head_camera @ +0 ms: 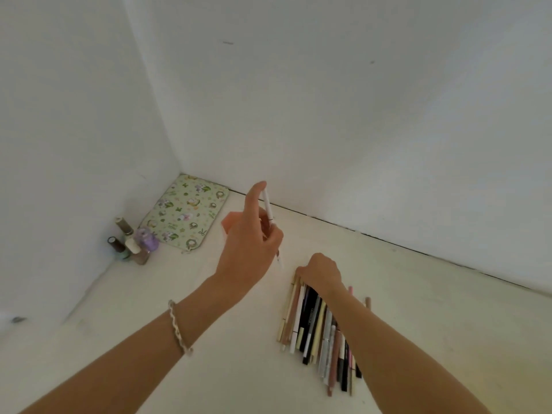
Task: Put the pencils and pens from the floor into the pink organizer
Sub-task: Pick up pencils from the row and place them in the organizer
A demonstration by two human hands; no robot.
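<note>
My left hand (251, 243) is raised above the floor and holds a thin white pen (268, 209) upright, index finger stretched up. Behind that hand a corner of the pink organizer (227, 224) shows; the rest is hidden. A row of several pens and pencils (316, 327) in black, white, beige and pink lies on the pale floor to the right. My right hand (321, 271) rests on the far end of that row, fingers curled down onto the tips; whether it grips one I cannot tell.
A green patterned pouch (188, 212) lies flat in the wall corner. Several small nail polish bottles (134, 242) stand left of it against the left wall. White walls close the far and left sides.
</note>
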